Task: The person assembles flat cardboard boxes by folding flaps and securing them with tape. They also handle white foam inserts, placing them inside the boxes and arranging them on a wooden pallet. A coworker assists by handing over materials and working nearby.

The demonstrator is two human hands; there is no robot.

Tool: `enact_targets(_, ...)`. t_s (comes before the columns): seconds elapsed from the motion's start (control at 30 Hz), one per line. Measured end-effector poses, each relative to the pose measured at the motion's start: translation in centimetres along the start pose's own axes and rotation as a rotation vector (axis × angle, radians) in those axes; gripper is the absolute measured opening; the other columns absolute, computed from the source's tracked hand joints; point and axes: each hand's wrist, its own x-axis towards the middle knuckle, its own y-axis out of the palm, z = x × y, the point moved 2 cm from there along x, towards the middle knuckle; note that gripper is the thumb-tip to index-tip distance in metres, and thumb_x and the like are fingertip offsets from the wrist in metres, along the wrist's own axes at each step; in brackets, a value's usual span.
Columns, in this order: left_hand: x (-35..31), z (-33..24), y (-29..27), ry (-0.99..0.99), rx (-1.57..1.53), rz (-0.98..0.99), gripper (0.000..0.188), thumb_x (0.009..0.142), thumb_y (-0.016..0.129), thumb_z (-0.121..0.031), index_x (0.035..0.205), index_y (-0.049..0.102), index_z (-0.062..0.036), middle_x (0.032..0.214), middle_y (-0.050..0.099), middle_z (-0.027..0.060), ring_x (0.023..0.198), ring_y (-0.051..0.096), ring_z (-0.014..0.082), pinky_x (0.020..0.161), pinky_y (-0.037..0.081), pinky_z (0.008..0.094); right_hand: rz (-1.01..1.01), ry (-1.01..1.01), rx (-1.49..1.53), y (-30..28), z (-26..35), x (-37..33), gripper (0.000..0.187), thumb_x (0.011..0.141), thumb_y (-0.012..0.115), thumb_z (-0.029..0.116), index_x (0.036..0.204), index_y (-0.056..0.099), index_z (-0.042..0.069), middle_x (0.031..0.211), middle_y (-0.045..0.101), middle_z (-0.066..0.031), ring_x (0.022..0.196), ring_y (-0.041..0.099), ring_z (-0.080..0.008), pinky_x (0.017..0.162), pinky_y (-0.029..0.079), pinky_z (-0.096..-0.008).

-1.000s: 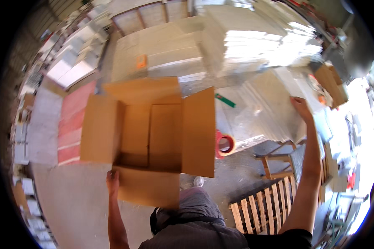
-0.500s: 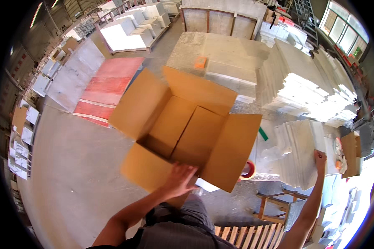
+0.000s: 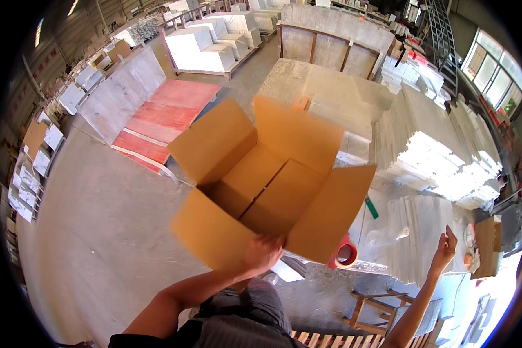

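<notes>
An open cardboard box [image 3: 267,191] fills the middle of the view, its flaps spread and nothing inside it. My left hand [image 3: 265,253] is closed over the near edge of the box, beside the near flap. Off to the right, my right hand [image 3: 445,250] is raised by a stack of thin pale sheets [image 3: 419,235]. Its fingers point up, loosely bent, and no object shows in them. A red tape dispenser [image 3: 343,253] stands on the worktable just right of the box, partly behind its right flap.
A clear bottle [image 3: 385,236] lies near a green strip [image 3: 371,207] on the worktable. Larger slab stacks [image 3: 429,139] rise behind. A wooden stool [image 3: 368,313] and a slatted pallet [image 3: 325,340] are low at right. Red boards [image 3: 168,116] lie at far left.
My right hand has come away from the sheet stack, and its fingers have loosened from a fist. The box has shifted slightly, still in my left hand. The whole view has turned a little.
</notes>
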Motion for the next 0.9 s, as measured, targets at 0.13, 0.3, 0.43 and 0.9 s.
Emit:
enact_targets(0.13,1.9,3.5,-9.7,-0.01,0.119,-0.328,0.018,0.077,0.058,-0.015,0.063,0.053,-0.0039,0.055,0.053,0.0088,0.051,0.053,0.0243,0.056,0.045,0.0357,0.007,-0.014,0.219,2.7,11.4,-4.5,0.02,0.088,0.051,0.008,0.105,0.061,0.006,0.087,0.053,0.0007,0.072,0.045,-0.0069,0.064,0.039,-0.0198)
enact_targets(0.3,-1.8,10.4,-19.4,-0.783,-0.532,-0.551,0.026,0.088,0.052,-0.024,0.074,0.056,-0.0024,0.073,0.055,0.0046,0.075,0.051,0.0104,0.063,0.04,0.0279,0.338,0.132,0.649,9.8,17.8,-12.6,0.016,0.083,0.054,0.0,0.097,0.062,0.003,0.08,0.054,-0.0027,0.07,0.05,-0.009,0.06,0.042,-0.0208)
enact_targets(0.43,-5.3,12.7,-23.2,-0.763,-0.797,-0.948,0.029,0.087,0.052,-0.025,0.098,0.056,0.0014,0.093,0.058,0.0056,0.085,0.053,0.0113,0.074,0.041,0.0235,0.564,0.177,0.877,17.1,22.3,-17.8,0.02,0.081,0.055,-0.006,0.097,0.062,0.002,0.08,0.055,-0.0052,0.065,0.053,-0.0096,0.058,0.044,-0.0219)
enact_targets(0.9,-15.8,14.0,-24.6,-0.909,-0.887,-0.886,0.028,0.085,0.056,-0.025,0.095,0.056,0.0022,0.088,0.06,0.0045,0.078,0.054,0.0097,0.07,0.042,0.0228,0.711,-0.197,1.023,25.4,39.7,-16.3,0.026,0.075,0.065,0.004,0.101,0.062,0.006,0.092,0.058,-0.0079,0.071,0.058,-0.0171,0.062,0.045,-0.0268)
